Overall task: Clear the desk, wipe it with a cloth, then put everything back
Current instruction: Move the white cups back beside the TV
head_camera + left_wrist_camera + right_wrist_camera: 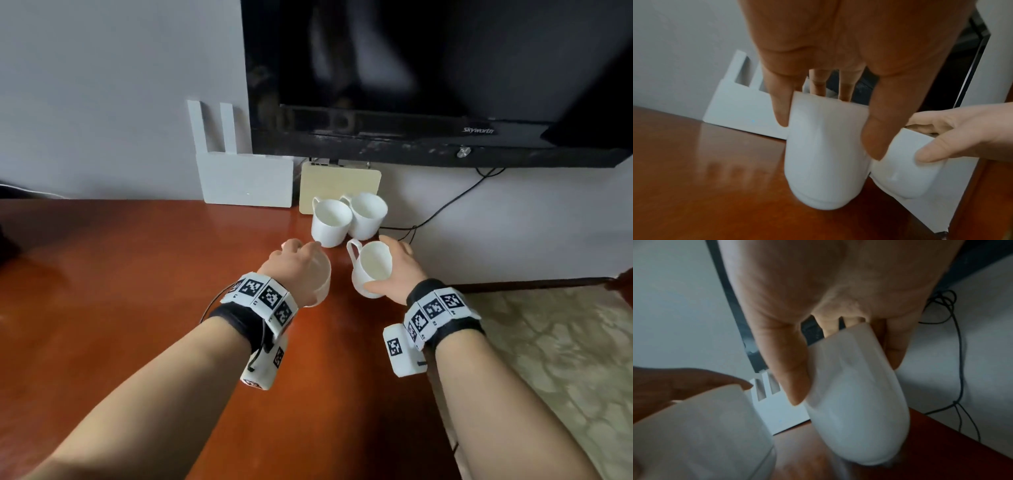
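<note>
On the red-brown desk [137, 291], my left hand [291, 263] grips a white cup [322, 277] from above by its rim; in the left wrist view its fingers [780, 112] clasp the cup [824, 154] standing on or just above the wood. My right hand [397, 270] holds a second white cup [371, 270] round its side, its handle pointing left; the right wrist view shows that cup [857, 410] tilted just above the desk. Two more white cups [330, 222] [366, 214] stand together behind them near the wall.
A white router [246, 178] with two antennas leans on the wall at the back. A cream box [339, 185] stands beside it under a black television [428, 78]. Black cables [442, 209] hang at the right. Patterned floor [548, 359] lies past the desk's right edge.
</note>
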